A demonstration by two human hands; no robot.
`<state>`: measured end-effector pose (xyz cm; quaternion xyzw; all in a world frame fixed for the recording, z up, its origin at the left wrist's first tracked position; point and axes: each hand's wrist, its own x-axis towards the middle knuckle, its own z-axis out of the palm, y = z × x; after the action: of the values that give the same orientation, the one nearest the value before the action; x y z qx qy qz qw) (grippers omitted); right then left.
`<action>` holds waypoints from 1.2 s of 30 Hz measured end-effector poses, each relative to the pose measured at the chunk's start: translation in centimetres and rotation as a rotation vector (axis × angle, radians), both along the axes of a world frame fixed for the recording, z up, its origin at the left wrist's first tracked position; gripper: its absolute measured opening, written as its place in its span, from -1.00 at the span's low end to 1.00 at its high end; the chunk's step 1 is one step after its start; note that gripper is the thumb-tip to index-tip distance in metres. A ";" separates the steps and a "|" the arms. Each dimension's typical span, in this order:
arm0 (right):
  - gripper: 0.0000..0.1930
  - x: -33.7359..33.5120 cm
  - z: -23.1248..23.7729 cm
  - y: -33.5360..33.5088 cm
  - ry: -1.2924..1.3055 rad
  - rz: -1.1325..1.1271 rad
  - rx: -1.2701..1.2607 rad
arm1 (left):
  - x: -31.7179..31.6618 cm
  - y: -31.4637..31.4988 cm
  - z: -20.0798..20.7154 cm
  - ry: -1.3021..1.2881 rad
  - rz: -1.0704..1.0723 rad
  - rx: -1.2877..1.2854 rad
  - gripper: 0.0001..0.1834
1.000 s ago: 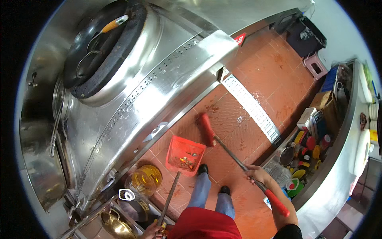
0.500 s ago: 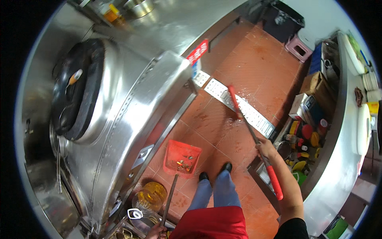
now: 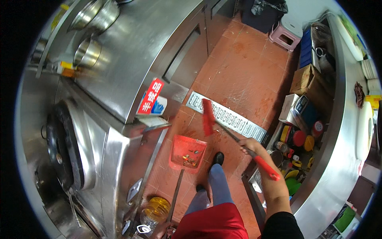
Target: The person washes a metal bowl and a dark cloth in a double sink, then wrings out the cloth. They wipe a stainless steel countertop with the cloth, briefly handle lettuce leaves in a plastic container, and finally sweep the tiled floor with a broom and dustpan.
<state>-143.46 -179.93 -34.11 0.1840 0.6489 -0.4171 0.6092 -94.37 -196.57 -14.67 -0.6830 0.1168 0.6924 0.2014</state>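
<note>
My right hand point(image 3: 250, 146) is closed round the dark handle of a red broom point(image 3: 207, 118), whose red grip end lies along my forearm. The broom head is over the tiles between the drain grate and the dustpan. My left hand point(image 3: 162, 230), at the lower edge, is wrapped round the long handle of a red dustpan point(image 3: 172, 157). Several small scraps point(image 3: 190, 157) of food or litter lie in the pan. The pan rests on the floor ahead of my feet.
A metal drain grate point(image 3: 227, 114) crosses the wet red tiles. Steel counters point(image 3: 159, 44) and a wok stove point(image 3: 85, 139) stand on the left. Shelves with bottles point(image 3: 299, 138) line the right. A bin point(image 3: 264, 16) and pink stool point(image 3: 285, 35) are far off. A yellow oil jug point(image 3: 158, 207) stands lower left.
The broom head has swung left and nearer, toward the dustpan. One foot has stepped forward, and the view has shifted, showing more of the left counter.
</note>
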 end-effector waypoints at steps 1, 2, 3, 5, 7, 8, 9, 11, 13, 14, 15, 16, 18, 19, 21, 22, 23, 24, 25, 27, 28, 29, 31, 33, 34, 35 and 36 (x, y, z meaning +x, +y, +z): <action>-0.88 -2.2 -1.1 2.4 0.046 0.079 0.014 | -1.1 -0.7 -0.1 0.013 -0.019 0.002 -0.78; -0.89 -3.1 0.9 2.7 0.121 0.036 0.071 | -1.6 -0.8 -0.1 0.024 -0.024 0.000 -0.78; -0.89 -3.9 2.9 3.5 0.208 0.078 0.099 | -1.4 -1.6 -0.9 0.104 -0.102 0.005 -0.79; -0.90 -3.5 6.3 4.0 0.315 0.069 0.110 | -4.2 -2.6 -1.0 0.154 -0.093 -0.031 -0.86; -0.83 -1.7 6.8 7.4 0.323 -0.006 0.092 | -7.2 -4.0 -1.6 0.228 -0.096 -0.014 -0.82; -0.67 -0.4 8.0 8.6 0.293 -0.044 -0.030 | -8.3 -4.7 -1.4 0.263 -0.086 0.009 -0.74; -0.55 1.6 9.9 9.1 0.264 -0.174 -0.013 | -9.9 -5.3 -1.4 0.198 -0.165 -0.034 -0.73; -0.49 5.5 11.9 10.4 0.213 -0.323 0.118 | -11.9 -6.5 -1.9 0.158 -0.258 -0.097 -0.72; -0.48 7.7 14.5 10.5 0.255 -0.248 0.201 | -13.6 -7.7 -2.5 0.188 -0.259 -0.133 -0.74; -0.47 9.6 12.9 11.9 0.231 -0.334 0.192 | -14.5 -8.1 -2.4 0.194 -0.253 -0.145 -0.75; -0.53 10.0 12.5 11.6 0.215 -0.379 0.253 | -15.9 -8.8 -2.3 0.182 -0.239 -0.142 -0.75; -0.59 10.2 12.2 11.1 0.198 -0.421 0.314 | -17.0 -9.3 -2.2 0.173 -0.249 -0.140 -0.74; -0.67 10.3 5.7 12.4 0.296 -0.372 0.343 | -19.7 -10.5 -2.1 0.167 -0.287 -0.135 -0.74; -0.71 10.5 0.8 13.5 0.343 -0.346 0.362 | -21.1 -10.9 -2.1 0.147 -0.310 -0.134 -0.74; -0.86 5.7 -0.4 9.5 0.139 -0.625 0.326 | -22.7 -11.9 -2.8 0.159 -0.316 -0.124 -0.74; -0.94 3.0 -0.7 7.0 0.053 -0.745 0.310 | -23.7 -12.5 -3.3 0.170 -0.325 -0.113 -0.73; -0.97 1.0 -1.3 4.5 0.027 -0.764 0.313 | -24.1 -13.3 -4.2 0.210 -0.350 -0.099 -0.71; -0.90 0.3 -5.1 3.4 0.078 -0.616 0.356 | -25.3 -13.8 -4.5 0.231 -0.373 -0.068 -0.70; -0.82 -0.4 -9.1 2.6 0.124 -0.476 0.411 | -26.9 -14.3 -5.0 0.249 -0.405 -0.031 -0.68; -0.81 -5.7 -0.4 -5.8 0.059 -0.386 0.374 | -26.7 -15.0 -5.5 0.201 -0.330 -0.021 -0.71; -0.77 -6.6 1.0 -6.9 0.050 -0.424 0.299 | -27.5 -15.4 -5.6 0.191 -0.325 -0.010 -0.75; -0.72 -7.5 2.3 -8.0 0.037 -0.463 0.224 | -28.4 -15.4 -5.6 0.188 -0.333 -0.016 -0.83; -0.65 -8.3 5.3 -8.7 0.035 -0.567 0.142 | -29.3 -15.6 -5.6 0.175 -0.329 -0.021 -0.90; -0.60 -7.7 7.9 -8.3 0.152 -0.637 0.077 | -30.3 -16.1 -6.0 0.176 -0.331 -0.019 -0.91; -0.57 -7.5 9.0 -7.9 0.190 -0.613 0.114 | -30.8 -16.4 -6.2 0.177 -0.335 -0.024 -0.92; -0.54 -7.5 10.0 -7.1 0.223 -0.589 0.154 | -31.5 -16.6 -6.0 0.171 -0.347 -0.027 -0.92; -0.51 -7.7 10.5 -6.3 0.251 -0.561 0.191 | -31.9 -16.7 -5.9 0.162 -0.347 -0.032 -0.92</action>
<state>-151.16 -186.27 -23.64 0.3594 0.6791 -0.5254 0.3655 -126.24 -213.30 -20.58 -0.5977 0.2596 0.6980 0.2969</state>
